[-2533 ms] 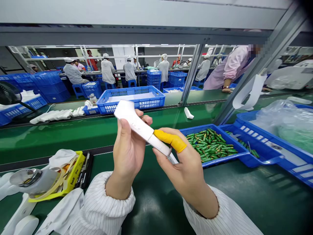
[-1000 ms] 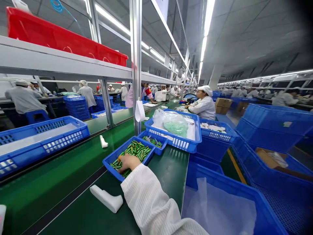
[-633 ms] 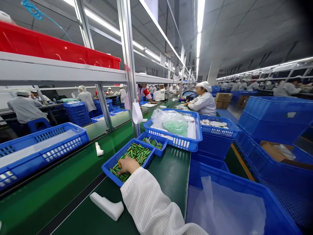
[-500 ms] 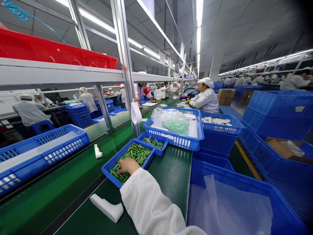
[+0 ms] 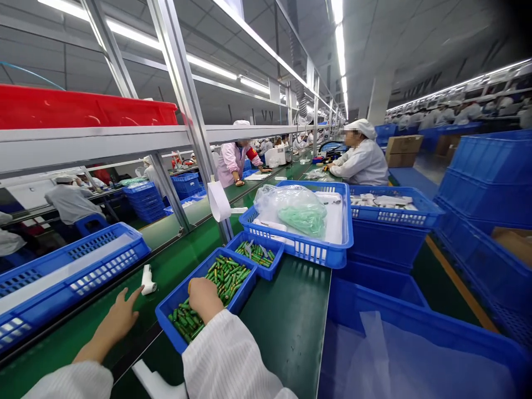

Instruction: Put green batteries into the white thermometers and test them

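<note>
With your right hand (image 5: 204,296) curled among the green cylindrical batteries (image 5: 220,275) in the shallow blue plastic tray (image 5: 247,288) at lower centre, pinch only a few; your open left hand (image 5: 118,320) reaches toward the small white plastic part (image 5: 147,279) on the green belt (image 5: 66,338).

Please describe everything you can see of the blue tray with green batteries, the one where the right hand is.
The blue tray is a shallow rectangular basket, plastic by its look, with slotted walls. It lies flat on the green bench, its far end against a smaller blue tray. Many green batteries lie loose inside. The right hand rests in it on the batteries, fingers curled; whether it holds one cannot be seen. The left hand is outside, over the belt.
</note>
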Motion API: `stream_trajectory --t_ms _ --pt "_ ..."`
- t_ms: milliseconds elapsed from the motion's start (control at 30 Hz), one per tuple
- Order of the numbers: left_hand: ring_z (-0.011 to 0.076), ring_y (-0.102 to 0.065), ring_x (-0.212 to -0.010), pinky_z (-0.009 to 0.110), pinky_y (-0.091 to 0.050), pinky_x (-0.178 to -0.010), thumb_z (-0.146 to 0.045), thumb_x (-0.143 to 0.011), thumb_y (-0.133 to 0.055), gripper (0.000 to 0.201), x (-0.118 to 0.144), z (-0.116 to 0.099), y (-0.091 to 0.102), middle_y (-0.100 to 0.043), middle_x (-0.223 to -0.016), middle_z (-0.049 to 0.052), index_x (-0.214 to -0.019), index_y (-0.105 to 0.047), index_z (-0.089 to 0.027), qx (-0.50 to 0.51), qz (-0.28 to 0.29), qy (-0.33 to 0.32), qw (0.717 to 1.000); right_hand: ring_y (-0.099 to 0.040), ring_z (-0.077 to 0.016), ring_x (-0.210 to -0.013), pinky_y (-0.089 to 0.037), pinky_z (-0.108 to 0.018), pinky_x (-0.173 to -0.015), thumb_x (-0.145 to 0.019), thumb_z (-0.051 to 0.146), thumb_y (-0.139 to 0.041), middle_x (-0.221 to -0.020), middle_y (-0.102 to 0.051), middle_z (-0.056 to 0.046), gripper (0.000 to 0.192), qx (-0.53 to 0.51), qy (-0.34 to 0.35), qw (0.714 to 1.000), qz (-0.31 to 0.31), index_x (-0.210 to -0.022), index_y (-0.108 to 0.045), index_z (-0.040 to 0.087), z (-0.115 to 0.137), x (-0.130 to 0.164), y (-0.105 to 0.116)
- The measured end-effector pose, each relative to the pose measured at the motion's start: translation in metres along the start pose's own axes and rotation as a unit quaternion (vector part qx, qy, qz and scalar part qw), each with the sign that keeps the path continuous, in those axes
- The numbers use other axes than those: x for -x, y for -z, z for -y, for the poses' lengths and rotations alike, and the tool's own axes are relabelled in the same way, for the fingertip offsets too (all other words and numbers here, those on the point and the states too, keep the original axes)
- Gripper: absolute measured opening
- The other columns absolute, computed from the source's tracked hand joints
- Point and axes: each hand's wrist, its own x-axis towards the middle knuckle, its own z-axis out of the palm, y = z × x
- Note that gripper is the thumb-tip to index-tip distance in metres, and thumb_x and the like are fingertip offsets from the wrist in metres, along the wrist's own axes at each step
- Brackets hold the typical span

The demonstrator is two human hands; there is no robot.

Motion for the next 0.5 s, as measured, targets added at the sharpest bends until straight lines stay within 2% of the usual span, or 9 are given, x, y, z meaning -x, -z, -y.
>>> stream_trajectory --t_ms 100,200,300,400,500 --pt "0.0415 -0.048 -0.128 0.049 -0.041 -0.103 -0.013 -0.077 -0.046 0.071 -0.020 -0.018 -0.010 -0.018 -0.152 0.028 -0.147 -0.036 -0.014 -0.005 0.010 0.032 0.999 -0.062 -0.0253 -0.114 -0.053 -0.041 -0.096 -0.088 0.007 -0.061 -0.119 -0.065 -0.014 0.036 -0.030 -0.007 0.999 -0.019 -0.124 -0.057 0.008 0.001 -0.001 0.002" --pt "0.0378 -0.059 -0.115 0.042 -0.044 -0.101 -0.012 -0.070 -0.054 0.069 -0.029 -0.029 -0.021 -0.024 -0.150 0.029 -0.139 -0.048 -0.011 0.002 0.025 0.053 0.998 -0.062 -0.0303 -0.114 -0.053 -0.040 -0.094 -0.081 0.003 -0.062 -0.118 -0.065 -0.021 0.051 -0.067 -0.024 0.997 -0.033 -0.131 -0.050 0.002 0.001 -0.002 0.003" --pt "0.0375 -0.062 -0.110 0.042 -0.043 -0.101 -0.013 -0.074 -0.052 0.064 -0.030 -0.028 -0.026 -0.021 -0.149 0.032 -0.137 -0.048 -0.005 0.005 0.028 0.079 0.996 -0.063 -0.0311 -0.113 -0.053 -0.039 -0.093 -0.084 0.005 -0.058 -0.118 -0.064 -0.024 0.046 -0.101 -0.029 0.993 -0.046 -0.130 -0.050 -0.001 0.001 -0.002 0.004" --pt "0.0407 -0.058 -0.114 0.049 -0.042 -0.100 -0.013 -0.079 -0.044 0.061 -0.025 -0.020 -0.024 -0.018 -0.147 0.032 -0.140 -0.043 -0.009 0.009 0.013 0.099 0.995 -0.062 -0.0295 -0.115 -0.052 -0.038 -0.094 -0.092 0.010 -0.053 -0.121 -0.063 -0.023 0.038 -0.130 -0.028 0.989 -0.067 -0.128 -0.051 0.000 0.000 -0.001 0.004" --pt "0.0358 -0.058 -0.115 0.045 -0.045 -0.098 -0.011 -0.078 -0.041 0.053 -0.018 -0.010 -0.018 -0.031 -0.139 0.027 -0.130 -0.048 -0.010 0.026 0.004 0.090 0.996 -0.065 -0.0264 -0.111 -0.053 -0.033 -0.091 -0.093 0.013 -0.054 -0.113 -0.067 -0.019 0.029 -0.163 -0.030 0.983 -0.084 -0.120 -0.057 0.005 -0.002 -0.003 0.004"
